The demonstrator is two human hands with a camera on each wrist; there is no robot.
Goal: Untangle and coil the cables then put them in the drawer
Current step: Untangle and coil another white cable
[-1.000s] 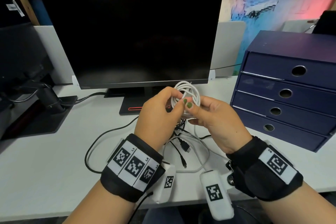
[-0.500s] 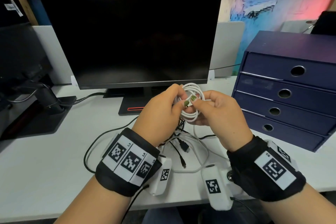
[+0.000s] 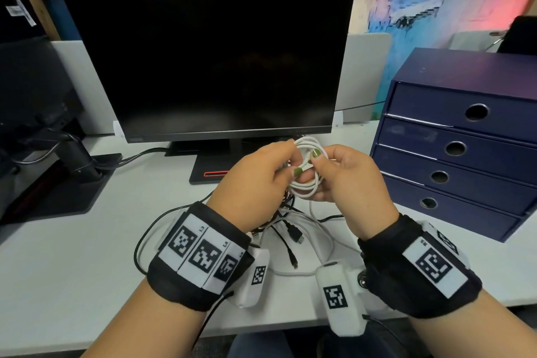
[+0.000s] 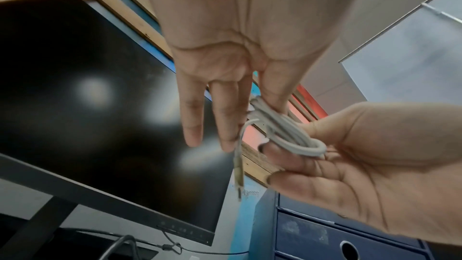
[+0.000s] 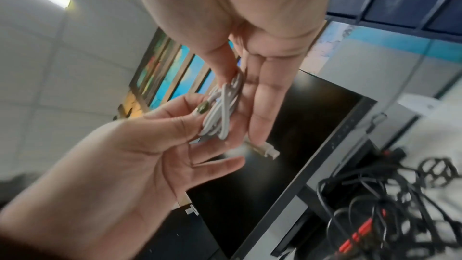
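A white cable [image 3: 305, 186] is wound into a small coil and held above the desk in front of the monitor. My left hand [image 3: 290, 163] pinches its left side with the thumb on top. My right hand [image 3: 322, 171] grips its right side, thumb on top and fingers beneath. In the left wrist view the coil [image 4: 292, 135] lies across the right hand's fingers and its loose plug end [image 4: 238, 175] hangs down. The right wrist view shows the coil [image 5: 222, 114] between both thumbs. A tangle of black cables [image 3: 287, 221] lies on the desk under my hands. The blue drawer unit [image 3: 453, 151] stands at the right, all drawers closed.
A dark monitor [image 3: 203, 61] on its stand [image 3: 209, 171] is right behind my hands. Another monitor base [image 3: 58, 192] sits at the left. A loose white cable [image 3: 322, 244] loops on the white desk [image 3: 72, 270] near its front edge.
My two thumbs, pressed together on the coil a second ago, have moved apart, with a short stretch of white cable now lying across the coil between them. The coil stays in place.
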